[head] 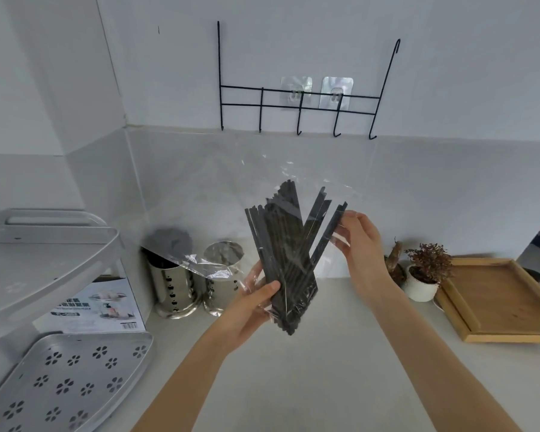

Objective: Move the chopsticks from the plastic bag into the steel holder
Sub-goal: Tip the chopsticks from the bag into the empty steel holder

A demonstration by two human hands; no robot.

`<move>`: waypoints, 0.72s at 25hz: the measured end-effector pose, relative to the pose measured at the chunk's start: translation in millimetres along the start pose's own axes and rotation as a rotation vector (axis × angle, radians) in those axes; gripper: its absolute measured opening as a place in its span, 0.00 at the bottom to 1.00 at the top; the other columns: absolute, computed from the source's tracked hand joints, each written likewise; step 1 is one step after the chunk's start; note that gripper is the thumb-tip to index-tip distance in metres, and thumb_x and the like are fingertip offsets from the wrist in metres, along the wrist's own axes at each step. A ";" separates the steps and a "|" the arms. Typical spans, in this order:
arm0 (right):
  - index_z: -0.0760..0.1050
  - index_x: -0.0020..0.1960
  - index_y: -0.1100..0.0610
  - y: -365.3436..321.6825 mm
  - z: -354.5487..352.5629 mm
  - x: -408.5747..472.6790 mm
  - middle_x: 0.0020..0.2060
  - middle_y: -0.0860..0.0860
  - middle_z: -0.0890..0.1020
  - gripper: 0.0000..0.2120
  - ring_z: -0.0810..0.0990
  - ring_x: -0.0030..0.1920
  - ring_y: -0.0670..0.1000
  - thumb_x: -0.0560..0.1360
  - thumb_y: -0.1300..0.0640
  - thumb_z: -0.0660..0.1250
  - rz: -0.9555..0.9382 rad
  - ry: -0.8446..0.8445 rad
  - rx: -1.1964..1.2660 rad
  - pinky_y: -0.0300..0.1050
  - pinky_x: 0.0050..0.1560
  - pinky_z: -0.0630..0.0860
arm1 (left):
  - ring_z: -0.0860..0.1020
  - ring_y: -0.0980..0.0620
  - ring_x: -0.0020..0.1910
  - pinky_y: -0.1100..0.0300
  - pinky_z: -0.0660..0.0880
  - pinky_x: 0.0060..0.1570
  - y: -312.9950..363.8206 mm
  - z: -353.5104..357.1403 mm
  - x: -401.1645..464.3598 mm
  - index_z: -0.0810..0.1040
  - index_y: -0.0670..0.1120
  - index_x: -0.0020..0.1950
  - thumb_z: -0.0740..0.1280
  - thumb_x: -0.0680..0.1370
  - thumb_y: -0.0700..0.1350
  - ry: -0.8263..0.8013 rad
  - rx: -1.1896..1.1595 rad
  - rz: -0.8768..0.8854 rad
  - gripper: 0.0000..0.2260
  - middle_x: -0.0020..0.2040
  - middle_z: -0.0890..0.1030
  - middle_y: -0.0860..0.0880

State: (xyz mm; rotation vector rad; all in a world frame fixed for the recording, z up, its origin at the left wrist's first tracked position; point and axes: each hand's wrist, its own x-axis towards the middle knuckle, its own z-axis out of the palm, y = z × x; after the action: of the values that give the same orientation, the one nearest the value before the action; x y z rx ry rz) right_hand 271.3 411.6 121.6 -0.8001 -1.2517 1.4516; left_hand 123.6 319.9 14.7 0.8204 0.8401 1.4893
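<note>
Left hand (256, 302): gripping the bottom of the plastic bag (219, 213), chopsticks (289, 260) inside
Right hand (357, 241): pinching the bag's upper edge
Chopsticks: fanned out, up above the counter (325, 369)
Steel holder (223, 277): back left, empty-looking

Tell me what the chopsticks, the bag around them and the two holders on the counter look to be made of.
Chopsticks: matte dark grey with squared ends, probably plastic or composite; cannot tell for certain.
Bag: thin clear plastic film, glossy and creased with glare.
Two holders: polished steel, mirror-like reflections, punched holes.
</note>
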 end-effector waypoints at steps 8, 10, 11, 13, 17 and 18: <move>0.72 0.39 0.53 -9.6 11.4 6.7 0.39 0.48 0.79 0.08 0.79 0.41 0.44 0.76 0.60 0.61 -0.068 -0.122 -0.190 0.37 0.44 0.74 | 0.80 0.50 0.44 0.50 0.73 0.55 -5.0 -11.2 0.8 0.64 0.47 0.69 0.76 0.64 0.50 -0.060 -0.092 -0.076 0.37 0.58 0.76 0.43; 0.71 0.40 0.53 -13.9 14.4 9.2 0.41 0.49 0.79 0.10 0.79 0.41 0.45 0.75 0.66 0.59 -0.087 -0.144 -0.234 0.35 0.40 0.74 | 0.80 0.47 0.48 0.51 0.76 0.53 -8.1 -10.9 0.3 0.67 0.45 0.66 0.75 0.65 0.51 -0.077 -0.127 -0.060 0.34 0.55 0.80 0.45; 0.70 0.40 0.53 -14.9 15.7 10.1 0.42 0.50 0.78 0.12 0.78 0.40 0.46 0.74 0.69 0.58 -0.098 -0.150 -0.242 0.35 0.39 0.74 | 0.80 0.47 0.48 0.52 0.77 0.51 -7.7 -10.1 0.7 0.68 0.46 0.65 0.76 0.64 0.51 -0.068 -0.147 -0.053 0.33 0.52 0.81 0.46; 0.70 0.40 0.54 -14.5 16.2 11.6 0.40 0.51 0.76 0.14 0.74 0.38 0.49 0.72 0.73 0.56 -0.112 -0.149 -0.236 0.38 0.38 0.72 | 0.81 0.47 0.48 0.52 0.78 0.50 -4.8 -9.0 2.6 0.70 0.46 0.64 0.77 0.62 0.50 -0.040 -0.156 -0.043 0.32 0.50 0.82 0.47; 0.72 0.38 0.52 -11.4 12.4 11.0 0.33 0.47 0.75 0.14 0.71 0.34 0.46 0.73 0.69 0.61 -0.063 -0.142 -0.120 0.39 0.37 0.69 | 0.79 0.47 0.52 0.54 0.78 0.52 -0.4 -10.5 5.4 0.72 0.46 0.63 0.79 0.59 0.47 0.008 -0.141 -0.032 0.34 0.53 0.81 0.46; 0.73 0.37 0.52 -10.5 12.0 10.4 0.33 0.47 0.75 0.12 0.72 0.34 0.46 0.73 0.67 0.63 -0.061 -0.144 -0.125 0.39 0.37 0.69 | 0.79 0.48 0.52 0.54 0.78 0.53 -0.4 -11.3 5.5 0.72 0.47 0.62 0.79 0.58 0.47 0.022 -0.137 -0.034 0.34 0.53 0.81 0.47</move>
State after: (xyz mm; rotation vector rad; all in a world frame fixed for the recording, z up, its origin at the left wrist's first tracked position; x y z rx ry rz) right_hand 260.2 417.4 135.9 -0.7444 -1.4756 1.4122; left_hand 113.6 324.9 8.9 0.6861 0.7563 1.5101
